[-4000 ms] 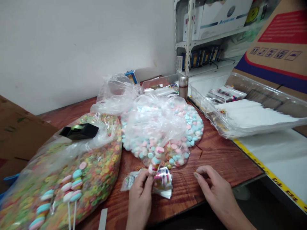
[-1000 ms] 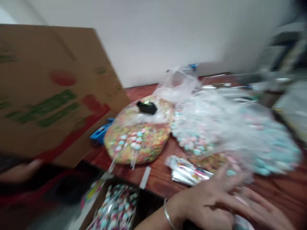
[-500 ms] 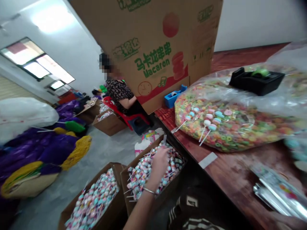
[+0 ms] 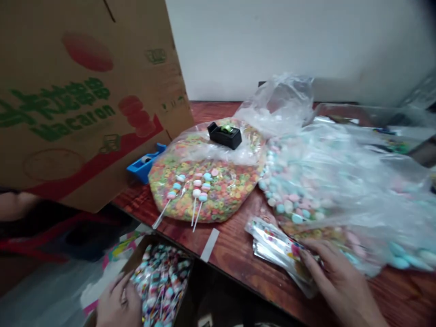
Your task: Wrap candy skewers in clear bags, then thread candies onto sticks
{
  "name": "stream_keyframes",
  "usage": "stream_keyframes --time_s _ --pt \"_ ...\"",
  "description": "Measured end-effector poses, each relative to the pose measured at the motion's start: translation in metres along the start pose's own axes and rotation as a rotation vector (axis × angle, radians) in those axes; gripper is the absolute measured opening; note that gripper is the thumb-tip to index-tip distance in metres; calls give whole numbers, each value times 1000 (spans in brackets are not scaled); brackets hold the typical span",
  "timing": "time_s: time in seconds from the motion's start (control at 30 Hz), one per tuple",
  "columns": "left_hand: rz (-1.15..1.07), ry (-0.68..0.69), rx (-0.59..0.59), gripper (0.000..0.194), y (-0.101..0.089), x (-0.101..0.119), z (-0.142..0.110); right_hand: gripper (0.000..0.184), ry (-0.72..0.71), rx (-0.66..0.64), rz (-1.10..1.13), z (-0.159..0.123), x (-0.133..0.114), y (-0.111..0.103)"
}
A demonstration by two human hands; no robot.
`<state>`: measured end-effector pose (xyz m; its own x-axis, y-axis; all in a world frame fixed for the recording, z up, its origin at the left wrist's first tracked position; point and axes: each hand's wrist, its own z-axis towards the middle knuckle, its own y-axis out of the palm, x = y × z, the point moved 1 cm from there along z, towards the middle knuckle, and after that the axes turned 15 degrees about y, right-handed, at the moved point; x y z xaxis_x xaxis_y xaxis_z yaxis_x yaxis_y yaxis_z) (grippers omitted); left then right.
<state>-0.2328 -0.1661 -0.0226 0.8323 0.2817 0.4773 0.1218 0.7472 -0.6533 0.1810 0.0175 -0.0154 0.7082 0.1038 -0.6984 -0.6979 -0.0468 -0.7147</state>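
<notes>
My left hand (image 4: 119,299) is over the near edge of a cardboard box of wrapped marshmallow lollipops (image 4: 162,284). Its fingers are loosely bent and apart, and nothing shows in them. On the table, my right hand (image 4: 340,279) has thumb and fingers closed on the near end of a stack of shiny printed plastic wrappers (image 4: 277,247). Left of the stack, several unwrapped marshmallow sticks (image 4: 196,193) rest on a big clear bag of ring-shaped candies (image 4: 225,206). Another clear bag, of pastel marshmallows (image 4: 293,204), lies beyond my right hand.
A tall Macaron carton (image 4: 136,109) stands at the left of the table. A blue tape dispenser (image 4: 143,167) is beside it, and a black one (image 4: 225,135) sits on the candy bag. Tape (image 4: 210,244) sticks at the table edge. A person's arm (image 4: 15,206) shows at far left.
The view has swung right towards the table. My left hand has drawn back from inside the lollipop box to its near edge. My right hand has come further into view at the wrappers.
</notes>
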Motion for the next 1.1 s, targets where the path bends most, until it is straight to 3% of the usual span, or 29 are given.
stream_keyframes --time_s 0.03,0.1,0.23,0.27,0.33,0.43,0.53,0.73,0.83,0.9,0.97,1.03,1.1 --pt "18 71 21 16 13 18 7 22 -26 17 -24 1 -2 3" --pt "-85 117 -85 23 43 63 17 20 -69 23 -43 2 -7 10" --pt "-499 -70 -572 30 111 158 21 18 -118 61 -66 -5 -11 22" --pt "-560 -118 -654 29 127 175 20 18 -134 79 -85 -7 -10 24" --pt "-661 -165 -700 23 151 196 22 19 -165 106 -133 -11 -6 27" --pt "-724 -152 -716 25 169 205 29 23 -193 127 -180 -13 2 32" --pt "-729 -75 -703 20 165 207 34 27 -224 135 -186 -13 9 35" --pt "-606 441 -519 13 145 222 35 34 -90 109 -1 -1 -6 27" --pt "-641 597 -498 19 143 226 33 45 -34 18 175 18 -27 21" --pt "-716 584 -523 18 144 226 31 28 16 -91 311 31 -41 19" --pt "-859 458 -591 21 149 224 26 3 67 -185 421 40 -50 18" --pt "-1038 268 -689 39 154 221 19 17 111 -219 538 45 -50 17" --pt "-1108 167 -774 58 159 220 11 18 149 -201 651 45 -44 14"
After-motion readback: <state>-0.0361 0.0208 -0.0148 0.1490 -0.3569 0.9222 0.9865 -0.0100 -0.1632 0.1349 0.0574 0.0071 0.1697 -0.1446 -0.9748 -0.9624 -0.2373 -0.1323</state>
